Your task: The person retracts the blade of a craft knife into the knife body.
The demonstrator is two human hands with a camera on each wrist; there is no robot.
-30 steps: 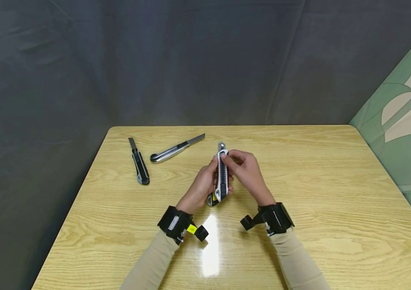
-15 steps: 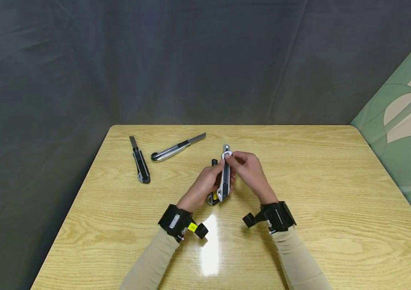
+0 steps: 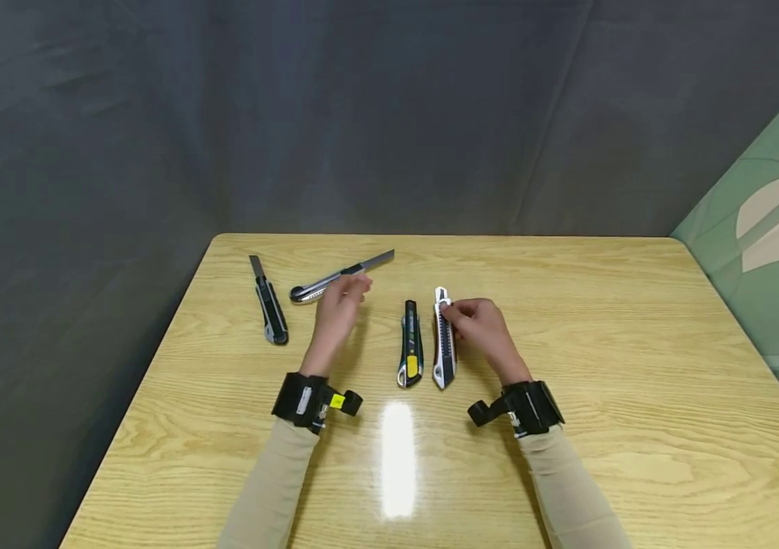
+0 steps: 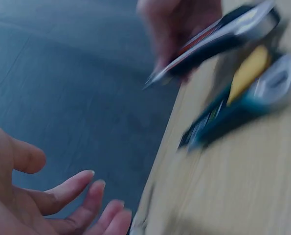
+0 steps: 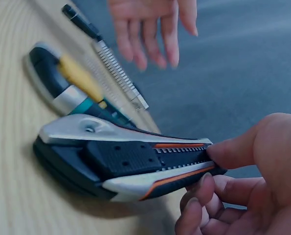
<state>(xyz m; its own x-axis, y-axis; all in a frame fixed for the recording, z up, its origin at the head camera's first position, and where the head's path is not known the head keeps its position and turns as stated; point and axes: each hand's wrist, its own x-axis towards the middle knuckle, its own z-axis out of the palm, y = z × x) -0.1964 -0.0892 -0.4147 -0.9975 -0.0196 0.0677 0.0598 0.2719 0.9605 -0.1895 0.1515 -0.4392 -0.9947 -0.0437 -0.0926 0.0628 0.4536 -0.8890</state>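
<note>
My right hand (image 3: pixel 487 334) pinches the blade end of a silver and black utility knife (image 3: pixel 444 352) between thumb and fingers. Orange lines along the slider track of this utility knife (image 5: pixel 123 159) show in the right wrist view. Beside it on the left lies a dark green utility knife (image 3: pixel 410 335) with a yellow slider, its blade not showing. My left hand (image 3: pixel 339 309) holds nothing, its fingers loosely spread. It hovers close to a silver utility knife (image 3: pixel 305 293) whose long blade is out, and overlaps it in the head view.
Another black and grey utility knife (image 3: pixel 271 311), blade out, lies at the left of the wooden table (image 3: pixel 636 366). A dark curtain (image 3: pixel 389 114) hangs behind the far edge. Green patterned fabric (image 3: pixel 774 267) borders the right side.
My left hand has let go of the silver and black utility knife and moved left, off the green utility knife. My right hand has brought its knife slightly right and nearer to me.
</note>
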